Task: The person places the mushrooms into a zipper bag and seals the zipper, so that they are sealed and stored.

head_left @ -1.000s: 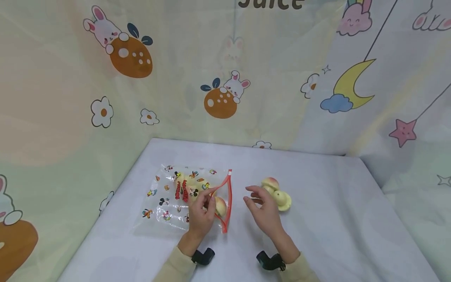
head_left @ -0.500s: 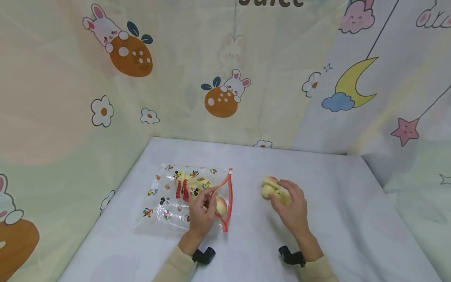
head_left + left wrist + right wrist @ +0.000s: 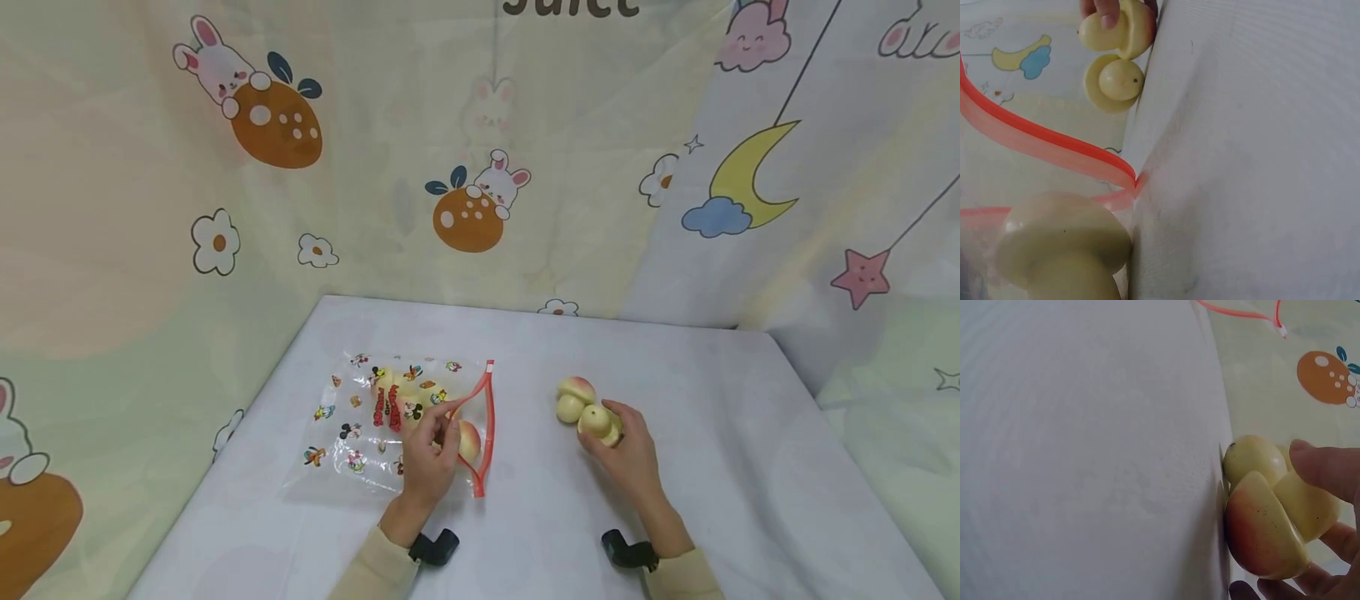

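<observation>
In the head view, my left hand pinches the near lip of a clear zip bag with cartoon prints and a red zip strip. The bag lies flat, its mouth parted toward the right. A toy mushroom with a blushed cream cap sits just inside the mouth; more pale shapes show through the printed film. My right hand grips another toy mushroom, thumb on one side and fingers on the other. Beside it lies a second loose mushroom, its round stem end facing me.
A white cloth covers the table. A cartoon-printed curtain hangs behind its far edge. Each wrist wears a small black camera, the left camera close below the bag mouth.
My right hand has moved right from beside the bag to the loose mushrooms and taken hold of the nearer one, tilting it slightly. My left hand stays at the bag's lip.
</observation>
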Demonstrator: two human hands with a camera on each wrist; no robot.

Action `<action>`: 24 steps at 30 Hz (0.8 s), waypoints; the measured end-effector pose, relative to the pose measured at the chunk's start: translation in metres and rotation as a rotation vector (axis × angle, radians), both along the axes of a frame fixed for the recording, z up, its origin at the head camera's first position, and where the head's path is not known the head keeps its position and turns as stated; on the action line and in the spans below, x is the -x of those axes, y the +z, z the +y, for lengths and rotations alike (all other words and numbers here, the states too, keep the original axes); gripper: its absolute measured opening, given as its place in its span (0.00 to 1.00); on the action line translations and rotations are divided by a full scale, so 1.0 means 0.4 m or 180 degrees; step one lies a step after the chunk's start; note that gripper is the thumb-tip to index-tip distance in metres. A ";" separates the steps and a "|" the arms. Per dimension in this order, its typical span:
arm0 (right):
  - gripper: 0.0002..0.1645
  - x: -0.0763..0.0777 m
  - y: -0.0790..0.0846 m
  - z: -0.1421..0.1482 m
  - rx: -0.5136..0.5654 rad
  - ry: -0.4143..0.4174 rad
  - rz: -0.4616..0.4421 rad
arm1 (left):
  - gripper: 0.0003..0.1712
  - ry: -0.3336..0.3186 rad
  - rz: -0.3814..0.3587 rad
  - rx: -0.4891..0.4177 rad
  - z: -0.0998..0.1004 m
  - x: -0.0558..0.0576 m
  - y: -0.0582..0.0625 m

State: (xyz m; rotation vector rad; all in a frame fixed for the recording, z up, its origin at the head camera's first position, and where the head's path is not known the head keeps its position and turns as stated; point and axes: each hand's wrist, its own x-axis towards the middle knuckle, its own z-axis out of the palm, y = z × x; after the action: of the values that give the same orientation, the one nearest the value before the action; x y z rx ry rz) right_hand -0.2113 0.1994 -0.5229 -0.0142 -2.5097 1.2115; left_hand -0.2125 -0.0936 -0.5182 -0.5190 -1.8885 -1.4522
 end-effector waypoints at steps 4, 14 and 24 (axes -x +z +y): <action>0.34 -0.002 -0.001 0.003 -0.0117 -0.0049 -0.0062 | 0.16 0.0030 -0.0071 0.0009 0.001 -0.001 0.002; 0.32 -0.019 -0.008 -0.006 -0.0073 -0.0145 -0.0018 | 0.17 0.0164 -0.0073 0.0061 0.005 -0.003 0.006; 0.31 -0.037 0.020 -0.067 0.0324 -0.0102 -0.0109 | 0.17 0.0085 -0.0026 0.0064 0.001 -0.005 0.003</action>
State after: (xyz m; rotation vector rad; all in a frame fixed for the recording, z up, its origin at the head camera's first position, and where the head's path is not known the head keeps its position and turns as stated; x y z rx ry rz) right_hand -0.1964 0.1725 -0.5149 -0.1010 -2.4643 1.3356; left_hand -0.2103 -0.0931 -0.5172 -0.4961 -1.9112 -1.4216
